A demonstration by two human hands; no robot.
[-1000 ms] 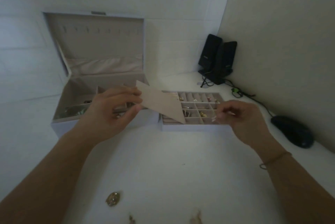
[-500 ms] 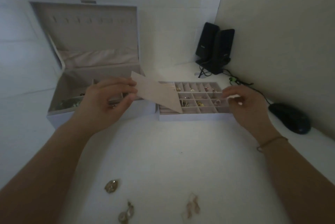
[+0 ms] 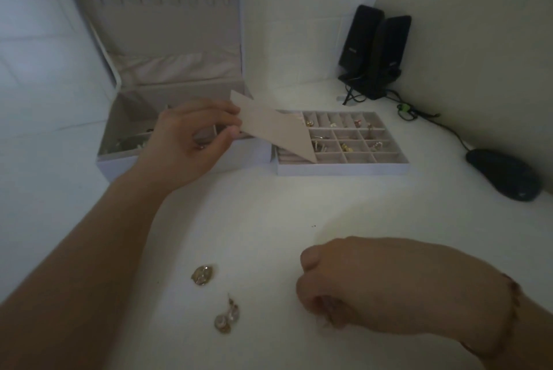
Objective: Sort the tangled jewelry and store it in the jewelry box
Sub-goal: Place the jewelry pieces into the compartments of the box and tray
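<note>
Two earrings point(image 3: 223, 317) left of right grip point(image 3: 344, 286)

The room is dim, with the brightest light falling on the middle of the white table point(image 3: 269, 214). Behind it stands a white wall point(image 3: 299, 10) with faint tile lines, and a plain beige wall point(image 3: 478, 40) closes the right side. In the corner two black speakers point(image 3: 374, 49) stand close together, their cable point(image 3: 419, 113) running toward a black mouse point(image 3: 505, 173).
</note>
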